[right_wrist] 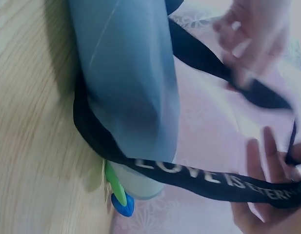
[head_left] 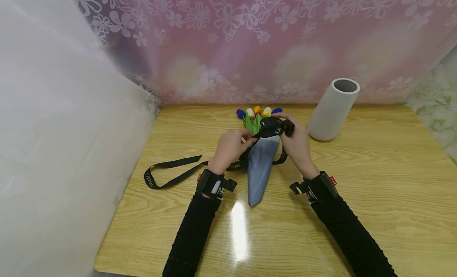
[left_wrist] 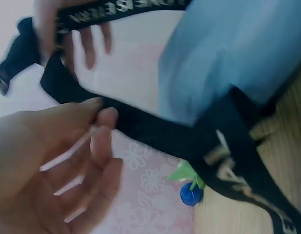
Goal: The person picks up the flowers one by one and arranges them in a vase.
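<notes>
A small bouquet of tulips [head_left: 258, 111] in blue, white, orange and yellow lies on the table, wrapped in a blue-grey paper cone [head_left: 261, 166]. Black ribbon [head_left: 271, 127] with pale lettering passes round the upper part of the wrap. My left hand [head_left: 230, 147] pinches a stretch of this ribbon between thumb and forefinger, left of the wrap. On the other side, my right hand [head_left: 297, 144] holds a ribbon length near the flowers. Seen from the right wrist, the ribbon [right_wrist: 204, 181] runs from under the wrap to the right hand [right_wrist: 274, 200].
A white vase [head_left: 332, 114] stands behind and to the right of the right hand. The ribbon's long tail [head_left: 175, 181] lies looped on the wooden table [head_left: 375, 197] at left. Behind the table hangs a pink flowered curtain [head_left: 228, 50].
</notes>
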Demonstrator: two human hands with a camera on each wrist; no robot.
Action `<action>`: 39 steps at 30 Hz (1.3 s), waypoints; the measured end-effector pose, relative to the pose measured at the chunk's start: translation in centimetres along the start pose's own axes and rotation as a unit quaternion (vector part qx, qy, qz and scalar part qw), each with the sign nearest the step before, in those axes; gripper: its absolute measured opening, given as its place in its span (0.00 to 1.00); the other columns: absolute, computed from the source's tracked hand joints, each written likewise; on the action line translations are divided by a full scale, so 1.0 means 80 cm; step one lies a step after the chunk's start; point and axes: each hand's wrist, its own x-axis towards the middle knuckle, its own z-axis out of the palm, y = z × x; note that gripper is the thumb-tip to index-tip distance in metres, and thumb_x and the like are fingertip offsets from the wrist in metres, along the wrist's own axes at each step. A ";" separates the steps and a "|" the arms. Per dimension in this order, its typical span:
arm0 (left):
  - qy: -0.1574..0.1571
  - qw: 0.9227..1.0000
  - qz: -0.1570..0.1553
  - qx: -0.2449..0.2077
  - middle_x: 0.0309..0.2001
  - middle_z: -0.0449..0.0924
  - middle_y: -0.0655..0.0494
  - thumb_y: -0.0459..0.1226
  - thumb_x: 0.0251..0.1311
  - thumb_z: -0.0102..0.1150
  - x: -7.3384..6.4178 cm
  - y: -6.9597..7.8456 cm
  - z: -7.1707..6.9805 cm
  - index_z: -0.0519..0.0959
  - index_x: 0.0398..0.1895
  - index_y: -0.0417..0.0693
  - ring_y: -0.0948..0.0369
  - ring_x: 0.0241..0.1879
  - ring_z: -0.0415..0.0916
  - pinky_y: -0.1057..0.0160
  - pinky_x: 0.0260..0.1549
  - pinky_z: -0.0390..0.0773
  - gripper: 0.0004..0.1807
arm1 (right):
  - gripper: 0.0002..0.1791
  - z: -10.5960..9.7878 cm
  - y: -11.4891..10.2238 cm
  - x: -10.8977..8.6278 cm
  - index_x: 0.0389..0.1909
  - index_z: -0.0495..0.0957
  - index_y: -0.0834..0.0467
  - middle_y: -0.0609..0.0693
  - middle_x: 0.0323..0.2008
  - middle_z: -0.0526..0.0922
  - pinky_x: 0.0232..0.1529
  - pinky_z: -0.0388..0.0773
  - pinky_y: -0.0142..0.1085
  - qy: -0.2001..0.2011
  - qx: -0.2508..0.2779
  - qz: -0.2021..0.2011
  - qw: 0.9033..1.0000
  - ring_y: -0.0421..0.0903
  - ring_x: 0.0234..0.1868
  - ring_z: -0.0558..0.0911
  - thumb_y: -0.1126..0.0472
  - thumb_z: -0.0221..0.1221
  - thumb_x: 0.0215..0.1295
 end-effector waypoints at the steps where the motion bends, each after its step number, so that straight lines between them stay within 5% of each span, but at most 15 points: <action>1: 0.016 1.000 0.000 -0.011 0.40 0.88 0.56 0.43 0.72 0.61 0.000 0.001 0.000 0.87 0.49 0.50 0.61 0.32 0.84 0.67 0.27 0.79 0.11 | 0.22 0.000 0.001 0.000 0.62 0.79 0.57 0.59 0.23 0.76 0.18 0.60 0.33 -0.027 0.001 0.000 1.000 0.43 0.13 0.65 0.73 0.55 0.70; 3: 0.043 0.998 0.007 -0.038 0.43 0.88 0.54 0.40 0.72 0.61 0.001 0.005 -0.003 0.85 0.52 0.49 0.59 0.36 0.86 0.67 0.32 0.82 0.11 | 0.29 0.002 0.002 0.000 0.69 0.72 0.56 0.61 0.41 0.83 0.26 0.72 0.38 -0.094 -0.005 -0.001 0.996 0.49 0.25 0.78 0.75 0.57 0.68; 5: 0.060 0.996 0.026 -0.064 0.44 0.88 0.51 0.36 0.71 0.61 0.002 0.008 -0.005 0.85 0.53 0.47 0.57 0.38 0.86 0.66 0.35 0.84 0.11 | 0.34 0.005 0.002 -0.002 0.73 0.65 0.57 0.63 0.60 0.78 0.39 0.79 0.48 -0.158 -0.009 0.000 0.987 0.58 0.42 0.83 0.74 0.59 0.67; 7: 0.065 0.993 0.048 -0.082 0.46 0.87 0.49 0.34 0.71 0.60 0.003 0.012 -0.006 0.84 0.55 0.45 0.57 0.41 0.86 0.65 0.37 0.85 0.12 | 0.34 0.007 0.003 -0.003 0.73 0.64 0.59 0.66 0.62 0.76 0.50 0.79 0.56 -0.194 -0.016 0.004 0.981 0.64 0.55 0.80 0.70 0.62 0.68; 9: 0.063 0.991 0.069 -0.098 0.47 0.87 0.49 0.33 0.70 0.60 0.004 0.015 -0.006 0.84 0.54 0.43 0.56 0.43 0.85 0.63 0.39 0.85 0.12 | 0.31 0.007 0.001 -0.004 0.71 0.67 0.63 0.69 0.61 0.76 0.53 0.78 0.60 -0.201 -0.026 0.012 0.979 0.67 0.56 0.79 0.68 0.63 0.68; 13: 0.057 0.988 0.091 -0.108 0.50 0.86 0.50 0.33 0.71 0.60 0.005 0.020 -0.004 0.82 0.57 0.45 0.58 0.46 0.84 0.62 0.42 0.85 0.14 | 0.23 -0.006 0.001 -0.004 0.64 0.74 0.66 0.71 0.56 0.80 0.53 0.78 0.59 -0.168 -0.049 0.023 0.984 0.68 0.54 0.80 0.68 0.63 0.69; 17: 0.040 0.989 0.093 -0.106 0.48 0.86 0.54 0.38 0.73 0.60 0.005 0.022 0.000 0.81 0.58 0.49 0.61 0.43 0.83 0.65 0.43 0.83 0.14 | 0.20 -0.044 0.007 -0.008 0.59 0.78 0.66 0.71 0.54 0.81 0.55 0.75 0.61 -0.092 -0.068 0.022 0.993 0.69 0.55 0.80 0.71 0.64 0.66; 21: -0.025 0.992 0.094 -0.084 0.48 0.86 0.57 0.41 0.73 0.60 0.002 0.023 0.006 0.83 0.55 0.52 0.63 0.41 0.83 0.69 0.40 0.81 0.12 | 0.16 -0.097 0.021 -0.024 0.56 0.79 0.64 0.68 0.54 0.82 0.55 0.74 0.53 -0.003 -0.096 0.067 0.993 0.65 0.55 0.80 0.65 0.62 0.69; 24: -0.084 0.991 0.092 -0.057 0.49 0.85 0.59 0.43 0.72 0.61 0.000 0.023 0.015 0.85 0.54 0.55 0.64 0.41 0.81 0.70 0.38 0.78 0.12 | 0.18 -0.136 0.036 -0.041 0.58 0.77 0.62 0.64 0.55 0.81 0.47 0.71 0.38 0.035 -0.119 0.129 0.984 0.49 0.50 0.79 0.57 0.59 0.72; 28: -0.123 0.987 0.096 -0.035 0.50 0.84 0.58 0.43 0.69 0.63 0.001 0.024 0.030 0.86 0.53 0.55 0.62 0.44 0.80 0.67 0.39 0.76 0.12 | 0.21 -0.181 0.063 -0.067 0.64 0.73 0.55 0.43 0.50 0.79 0.34 0.66 0.28 0.047 -0.118 0.189 0.974 0.31 0.39 0.72 0.53 0.55 0.74; 31: -0.129 0.986 0.095 -0.039 0.50 0.84 0.57 0.42 0.68 0.65 0.002 0.026 0.037 0.87 0.52 0.53 0.61 0.46 0.80 0.65 0.42 0.77 0.12 | 0.25 -0.205 0.084 -0.084 0.70 0.68 0.52 0.28 0.44 0.73 0.25 0.64 0.30 0.039 -0.113 0.209 0.971 0.31 0.29 0.70 0.53 0.54 0.75; 33: -0.131 0.986 0.090 -0.043 0.50 0.84 0.56 0.42 0.68 0.65 0.002 0.025 0.039 0.86 0.51 0.52 0.61 0.46 0.80 0.65 0.41 0.77 0.12 | 0.28 -0.217 0.095 -0.094 0.73 0.62 0.54 0.33 0.47 0.75 0.22 0.64 0.31 0.021 -0.132 0.215 0.967 0.30 0.28 0.69 0.53 0.52 0.77; 36: -0.130 0.987 0.087 -0.042 0.49 0.84 0.56 0.42 0.68 0.65 0.001 0.025 0.040 0.87 0.51 0.52 0.60 0.45 0.80 0.65 0.40 0.77 0.12 | 0.33 -0.226 0.110 -0.104 0.77 0.56 0.63 0.56 0.57 0.77 0.29 0.67 0.36 -0.006 -0.178 0.220 0.959 0.43 0.39 0.76 0.55 0.51 0.77; 39: -0.127 0.987 0.086 -0.040 0.48 0.84 0.57 0.43 0.70 0.63 0.001 0.025 0.040 0.87 0.51 0.53 0.62 0.44 0.79 0.66 0.39 0.76 0.11 | 0.38 -0.230 0.117 -0.108 0.78 0.49 0.68 0.80 0.69 0.56 0.49 0.70 0.56 -0.029 -0.200 0.243 0.949 0.70 0.61 0.66 0.56 0.52 0.77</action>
